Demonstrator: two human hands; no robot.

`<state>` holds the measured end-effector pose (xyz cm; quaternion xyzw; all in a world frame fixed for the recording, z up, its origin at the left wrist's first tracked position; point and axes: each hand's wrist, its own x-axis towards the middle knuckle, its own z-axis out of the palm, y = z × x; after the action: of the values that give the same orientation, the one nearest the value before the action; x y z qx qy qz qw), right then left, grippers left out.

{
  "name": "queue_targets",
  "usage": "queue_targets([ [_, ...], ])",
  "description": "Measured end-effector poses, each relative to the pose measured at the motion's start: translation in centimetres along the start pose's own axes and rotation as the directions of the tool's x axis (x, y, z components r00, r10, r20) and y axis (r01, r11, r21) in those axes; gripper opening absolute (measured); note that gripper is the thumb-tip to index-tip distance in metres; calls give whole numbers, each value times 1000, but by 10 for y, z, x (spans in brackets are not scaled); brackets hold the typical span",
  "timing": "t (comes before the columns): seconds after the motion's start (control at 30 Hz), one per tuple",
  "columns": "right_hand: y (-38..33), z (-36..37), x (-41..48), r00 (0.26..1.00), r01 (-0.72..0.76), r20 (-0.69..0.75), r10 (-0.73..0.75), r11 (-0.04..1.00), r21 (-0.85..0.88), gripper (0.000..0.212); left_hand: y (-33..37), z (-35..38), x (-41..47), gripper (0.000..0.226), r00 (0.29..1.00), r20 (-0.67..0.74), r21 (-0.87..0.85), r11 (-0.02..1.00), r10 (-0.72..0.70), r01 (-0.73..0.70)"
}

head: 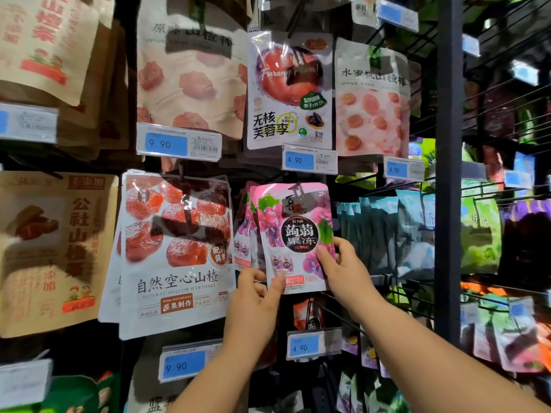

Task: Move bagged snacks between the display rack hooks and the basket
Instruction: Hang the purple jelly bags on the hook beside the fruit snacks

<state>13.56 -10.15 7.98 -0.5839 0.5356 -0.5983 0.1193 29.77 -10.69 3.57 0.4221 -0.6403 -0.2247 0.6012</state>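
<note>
We have both hands up at the display rack, on the pink konjac jelly bag that hangs at the front of its row, with its top hole at the black hook above. The bag hangs upright, its long axis running top to bottom, and it lies directly above and ahead of our hands, so any lift or slide along the hook has to come from below. Our left hand grips the bottom left corner, its thumb pressed flat on the front face and the other fingers curled behind, next to the matching bags stacked further back. Our right hand pinches the lower right edge, thumb on the front and the rest wrapped around the back. Neither hand is spread; both are closed on the same bag. Both sit about equally near, the right a little higher. We cannot tell whether the hole is fully seated on the hook, and the basket is out of view. The large hawthorn bag hangs just beside on the left, apart from the pink one.
</note>
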Motion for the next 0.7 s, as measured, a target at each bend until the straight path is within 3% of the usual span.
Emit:
queue_targets([
  [0.4,12,-7,-27,995,-73,62,73,997,8,16,2,16,-13,32,997,-55,-13,999,46,-47],
  [0.53,15,-10,-30,996,-70,63,70,997,7,29,2,21,-16,27,992,-125,-19,999,34,-36],
  [0.7,30,-17,-36,996,-81,41,80,996,21,39,8,31,-42,48,946,-280,49,987,163,-155],
])
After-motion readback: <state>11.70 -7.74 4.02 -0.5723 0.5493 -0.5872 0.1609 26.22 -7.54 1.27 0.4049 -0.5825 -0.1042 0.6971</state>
